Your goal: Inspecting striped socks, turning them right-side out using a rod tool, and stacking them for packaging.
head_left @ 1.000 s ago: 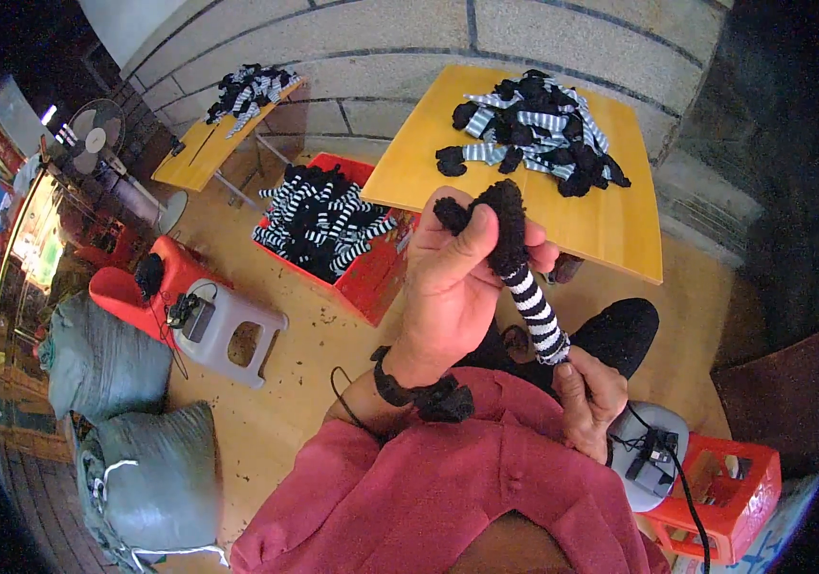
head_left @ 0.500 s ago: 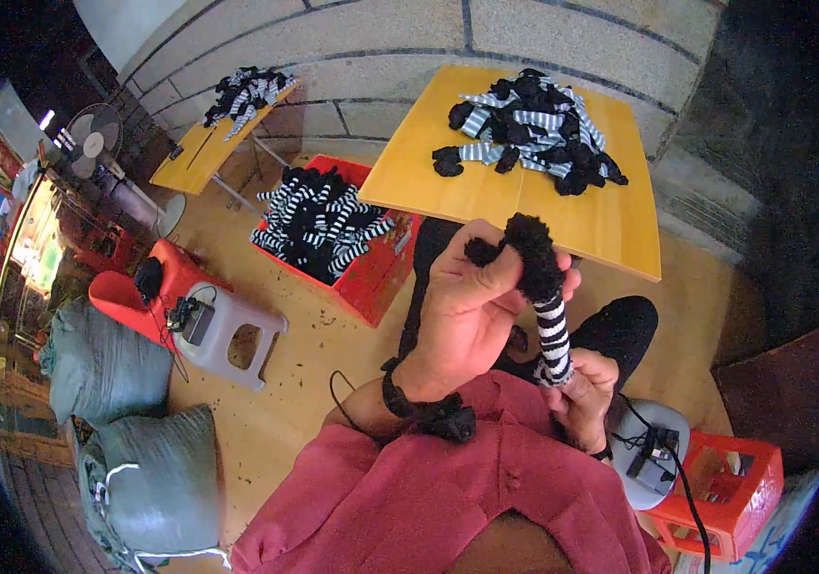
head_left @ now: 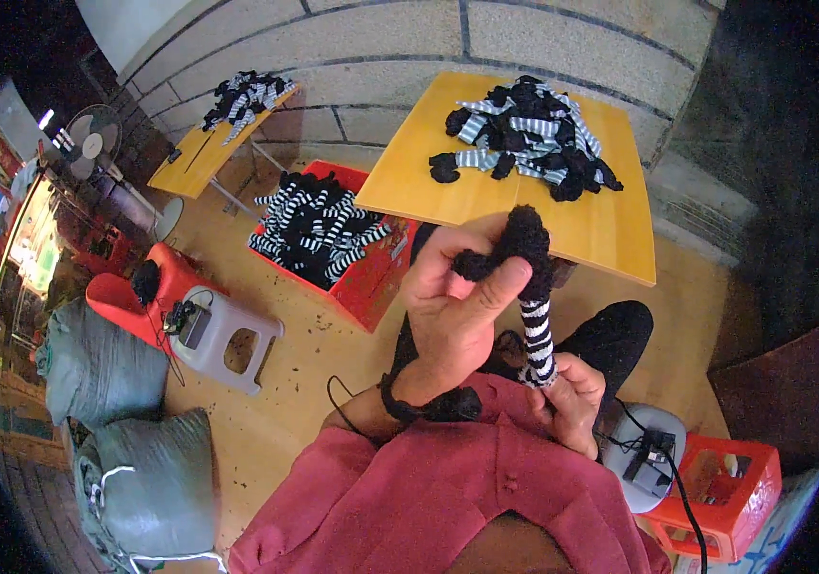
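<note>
Between my hands is a fuzzy black piece with a black-and-white striped tube [head_left: 537,330], much like a soft-toy limb. My left hand [head_left: 457,316] is closed on its upper fuzzy part, thumb pressed against it, and a small black stub sticks out to the left. Lower down, my right hand [head_left: 572,397] pinches the white cuff at the bottom of the striped tube. The piece stands nearly upright above my lap. Whether anything is inside the tube is hidden.
Ahead, a yellow table [head_left: 409,182] bears a heap of striped and black pieces [head_left: 534,134]. Left of it stands a red bin [head_left: 362,287] full of similar pieces. A grey stool [head_left: 232,335] and green sacks [head_left: 156,478] are at left; a red crate [head_left: 744,488] is at right.
Both hands and the piece have shifted slightly left. My left thumb now lies across the fuzzy part, and the piece has turned a little.
</note>
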Action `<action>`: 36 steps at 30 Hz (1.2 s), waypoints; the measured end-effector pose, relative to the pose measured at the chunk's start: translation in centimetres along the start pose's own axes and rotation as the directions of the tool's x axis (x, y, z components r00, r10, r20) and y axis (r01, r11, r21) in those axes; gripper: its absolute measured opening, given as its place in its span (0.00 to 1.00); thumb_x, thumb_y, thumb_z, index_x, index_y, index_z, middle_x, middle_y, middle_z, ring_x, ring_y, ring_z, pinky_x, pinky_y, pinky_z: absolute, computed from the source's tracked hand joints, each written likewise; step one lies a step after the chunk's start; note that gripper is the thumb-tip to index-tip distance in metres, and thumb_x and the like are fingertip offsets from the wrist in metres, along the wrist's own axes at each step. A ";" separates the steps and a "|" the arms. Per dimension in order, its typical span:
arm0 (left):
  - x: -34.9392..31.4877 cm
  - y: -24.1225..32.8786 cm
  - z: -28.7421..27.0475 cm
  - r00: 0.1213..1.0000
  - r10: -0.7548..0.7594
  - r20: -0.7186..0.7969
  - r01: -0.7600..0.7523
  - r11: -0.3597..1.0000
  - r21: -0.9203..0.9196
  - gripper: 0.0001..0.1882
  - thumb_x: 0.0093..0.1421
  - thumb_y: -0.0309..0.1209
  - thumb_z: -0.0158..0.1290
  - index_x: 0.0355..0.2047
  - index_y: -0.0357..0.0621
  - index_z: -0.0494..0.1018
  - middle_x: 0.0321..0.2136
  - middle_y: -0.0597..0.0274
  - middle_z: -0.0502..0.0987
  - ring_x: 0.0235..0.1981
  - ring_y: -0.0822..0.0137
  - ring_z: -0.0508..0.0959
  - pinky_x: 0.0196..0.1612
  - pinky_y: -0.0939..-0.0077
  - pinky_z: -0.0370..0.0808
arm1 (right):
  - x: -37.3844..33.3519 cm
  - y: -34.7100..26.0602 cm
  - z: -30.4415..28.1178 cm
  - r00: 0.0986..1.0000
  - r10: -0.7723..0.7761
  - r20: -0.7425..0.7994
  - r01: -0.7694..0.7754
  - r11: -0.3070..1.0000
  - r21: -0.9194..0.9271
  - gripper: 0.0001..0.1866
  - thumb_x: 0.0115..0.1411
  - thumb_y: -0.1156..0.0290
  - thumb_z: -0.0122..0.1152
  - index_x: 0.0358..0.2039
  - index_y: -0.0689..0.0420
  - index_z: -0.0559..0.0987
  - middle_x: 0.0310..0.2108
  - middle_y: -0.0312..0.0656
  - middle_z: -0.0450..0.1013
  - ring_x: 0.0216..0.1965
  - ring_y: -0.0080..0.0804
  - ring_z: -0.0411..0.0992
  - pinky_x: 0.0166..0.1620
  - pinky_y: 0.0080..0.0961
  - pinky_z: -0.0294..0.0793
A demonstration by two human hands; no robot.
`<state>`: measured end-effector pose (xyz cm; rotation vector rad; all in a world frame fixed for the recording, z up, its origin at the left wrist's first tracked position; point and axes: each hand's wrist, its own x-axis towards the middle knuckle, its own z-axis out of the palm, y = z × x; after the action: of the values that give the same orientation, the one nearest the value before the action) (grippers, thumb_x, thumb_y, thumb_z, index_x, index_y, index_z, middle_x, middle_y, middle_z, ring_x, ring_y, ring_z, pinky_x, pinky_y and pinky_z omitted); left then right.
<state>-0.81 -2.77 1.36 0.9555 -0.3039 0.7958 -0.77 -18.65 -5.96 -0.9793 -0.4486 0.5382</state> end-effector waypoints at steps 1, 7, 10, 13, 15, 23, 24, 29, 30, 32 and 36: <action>0.4 0.2 0.0 0.999 0.034 -0.040 -0.033 0.999 0.027 0.08 0.56 0.23 0.51 0.35 0.43 0.64 0.36 0.44 0.73 0.38 0.52 0.75 0.42 0.57 0.72 | -0.2 0.1 0.0 0.998 -0.050 -0.027 0.048 0.996 -0.072 0.08 0.58 0.72 0.52 0.32 0.65 0.74 0.15 0.36 0.67 0.13 0.16 0.58 0.15 0.13 0.52; 0.4 0.1 -0.5 1.000 -0.013 0.008 0.013 1.000 -0.005 0.04 0.57 0.23 0.50 0.32 0.39 0.66 0.32 0.48 0.74 0.33 0.57 0.75 0.37 0.63 0.73 | 0.7 0.3 -1.1 0.925 -0.380 -0.012 0.328 0.812 -0.482 0.07 0.56 0.73 0.55 0.30 0.65 0.76 0.18 0.36 0.69 0.15 0.15 0.60 0.17 0.13 0.53; 0.0 -0.2 -1.1 0.994 -0.111 0.025 0.112 0.991 -0.070 0.05 0.58 0.26 0.49 0.33 0.38 0.67 0.32 0.50 0.74 0.33 0.56 0.75 0.38 0.65 0.72 | 0.9 0.4 -1.8 0.891 -0.454 0.017 0.408 0.782 -0.471 0.07 0.56 0.74 0.56 0.30 0.65 0.76 0.18 0.36 0.70 0.14 0.15 0.60 0.16 0.13 0.53; -0.1 -0.4 -1.0 0.974 -0.226 0.009 0.225 0.963 -0.152 0.06 0.58 0.27 0.49 0.33 0.37 0.67 0.33 0.51 0.74 0.34 0.56 0.75 0.39 0.65 0.72 | 1.0 0.7 -1.6 0.899 -0.437 -0.003 0.407 0.841 -0.357 0.09 0.56 0.72 0.56 0.29 0.66 0.76 0.16 0.36 0.69 0.12 0.16 0.59 0.15 0.13 0.53; -0.2 -0.7 -1.2 0.971 -0.239 0.024 0.239 0.957 -0.164 0.07 0.57 0.27 0.50 0.34 0.37 0.68 0.33 0.52 0.74 0.35 0.57 0.75 0.39 0.65 0.72 | 1.0 1.0 -1.5 0.948 -0.312 -0.059 0.299 0.941 -0.157 0.10 0.55 0.70 0.57 0.27 0.66 0.75 0.14 0.38 0.68 0.10 0.16 0.58 0.13 0.14 0.53; -1.4 -2.1 -0.6 0.974 -0.228 0.014 0.228 0.962 -0.148 0.08 0.56 0.25 0.51 0.37 0.38 0.69 0.33 0.54 0.75 0.36 0.61 0.75 0.40 0.67 0.72 | 1.8 -0.1 -0.4 0.984 0.149 0.100 -0.175 0.919 0.353 0.11 0.51 0.70 0.50 0.18 0.63 0.67 0.06 0.37 0.59 0.05 0.23 0.53 0.09 0.21 0.49; -1.5 -2.4 -0.8 0.969 -0.244 0.034 0.246 0.957 -0.156 0.08 0.56 0.25 0.51 0.37 0.38 0.69 0.34 0.54 0.75 0.37 0.61 0.75 0.40 0.67 0.72 | 2.0 0.4 -0.5 0.971 0.140 0.196 -0.212 0.882 0.422 0.10 0.51 0.69 0.50 0.19 0.63 0.68 0.06 0.37 0.58 0.05 0.23 0.53 0.09 0.21 0.49; -0.8 -1.7 -0.7 0.970 -0.240 0.032 0.243 0.964 -0.107 0.11 0.55 0.23 0.52 0.40 0.38 0.68 0.35 0.56 0.74 0.36 0.63 0.75 0.41 0.68 0.72 | 1.6 -0.5 0.4 0.986 0.155 0.065 -0.168 0.939 0.302 0.11 0.53 0.68 0.53 0.23 0.63 0.67 0.08 0.38 0.60 0.06 0.21 0.53 0.09 0.18 0.49; -0.2 -1.2 0.1 0.977 -0.211 -0.020 0.208 0.973 -0.101 0.13 0.54 0.21 0.53 0.40 0.37 0.67 0.36 0.58 0.74 0.36 0.68 0.75 0.42 0.72 0.72 | 1.5 -0.2 -0.1 0.989 0.089 0.121 -0.121 0.947 0.298 0.11 0.57 0.67 0.52 0.28 0.64 0.70 0.14 0.38 0.64 0.10 0.17 0.54 0.12 0.14 0.48; 0.6 -0.8 0.3 0.990 -0.130 -0.051 0.124 0.987 -0.101 0.17 0.53 0.18 0.53 0.42 0.35 0.64 0.39 0.58 0.73 0.35 0.72 0.74 0.42 0.76 0.72 | 1.0 -0.4 -0.1 0.993 0.089 0.079 -0.104 0.972 0.211 0.10 0.58 0.68 0.52 0.29 0.64 0.71 0.15 0.37 0.64 0.11 0.16 0.55 0.12 0.14 0.48; 1.8 0.2 -0.7 0.994 -0.111 0.008 0.112 0.991 -0.068 0.12 0.52 0.17 0.54 0.37 0.34 0.68 0.33 0.61 0.74 0.33 0.73 0.74 0.41 0.80 0.72 | 0.9 -0.5 0.2 0.997 0.060 0.043 -0.064 0.994 0.092 0.09 0.60 0.69 0.50 0.31 0.63 0.72 0.16 0.35 0.65 0.13 0.14 0.56 0.14 0.12 0.49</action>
<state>0.21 -1.27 2.09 0.9017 -0.2771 0.6772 -0.04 -18.16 -5.33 -0.8961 -0.4268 0.6304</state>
